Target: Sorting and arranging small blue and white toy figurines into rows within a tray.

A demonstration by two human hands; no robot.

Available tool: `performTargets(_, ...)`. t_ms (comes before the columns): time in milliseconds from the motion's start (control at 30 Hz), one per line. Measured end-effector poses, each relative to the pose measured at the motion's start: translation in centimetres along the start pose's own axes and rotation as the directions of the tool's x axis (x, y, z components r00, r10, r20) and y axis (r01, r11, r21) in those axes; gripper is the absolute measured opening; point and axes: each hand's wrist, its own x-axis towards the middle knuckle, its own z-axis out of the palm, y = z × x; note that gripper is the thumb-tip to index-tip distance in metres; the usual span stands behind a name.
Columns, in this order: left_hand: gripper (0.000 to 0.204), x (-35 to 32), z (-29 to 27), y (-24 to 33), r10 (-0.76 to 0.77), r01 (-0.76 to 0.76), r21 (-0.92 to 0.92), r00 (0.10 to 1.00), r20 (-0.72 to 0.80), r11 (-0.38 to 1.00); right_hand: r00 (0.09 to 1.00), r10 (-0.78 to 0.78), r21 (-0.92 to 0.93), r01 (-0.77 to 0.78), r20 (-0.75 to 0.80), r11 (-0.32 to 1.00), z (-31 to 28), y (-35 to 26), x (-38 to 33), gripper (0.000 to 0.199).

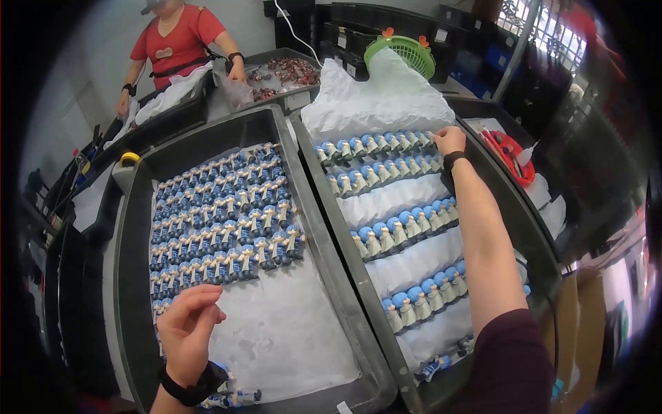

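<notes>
My right hand (451, 141) reaches to the far end of the right tray, its fingers closed on a small blue-haired figurine at the right end of the farthest row; the hand mostly hides that figurine. Rows of blue-haired figurines with pale bodies (407, 228) lie on white paper sheets (414, 265) there. My left hand (187, 328) hovers over the near left part of the left tray (378, 372). Its fingers are bent, with the thumb apart from them and nothing visible between. Beyond it, several rows of blue-and-white figurines (224, 234) lie on a white sheet.
Crumpled white paper (376, 100) rises at the right tray's far end, before a green basket (414, 56). A red dish (514, 159) with tools sits to the right. Across the trays, a person in red (181, 41) stands near a bin of small reddish parts (293, 72).
</notes>
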Motion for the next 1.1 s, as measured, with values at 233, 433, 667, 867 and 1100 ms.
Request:
performTargets(233,0.016,-0.1,0.1,-0.3,0.005,-0.005,-0.009,1.000,0.015,1.000,0.986,-0.026,0.012,0.024,0.164,1.000,0.2,1.0,0.1,0.012)
performTargets(433,0.015,-0.2,0.1,-0.5,-0.011,0.011,-0.022,0.999,0.032,1.000,0.991,-0.080,0.007,0.080,0.107,0.997,-1.1,-0.1,0.2,0.016)
performTargets(667,0.015,-0.2,0.4,-0.4,0.012,-0.012,0.010,0.998,0.054,1.000,0.806,-0.339,0.307,0.206,0.486,0.929,-4.1,-6.3,-3.1,0.023)
performTargets(867,0.014,-0.3,0.4,-0.5,-0.016,0.012,0.052,0.996,0.085,0.999,0.528,-0.591,0.399,0.440,0.610,0.805,-4.2,-12.1,-10.1,0.057)
performTargets(1100,0.014,-0.3,0.4,-0.5,-0.031,0.024,0.067,0.994,0.101,0.997,0.534,-0.463,0.128,0.547,0.707,0.827,-3.0,-14.1,-13.1,0.058)
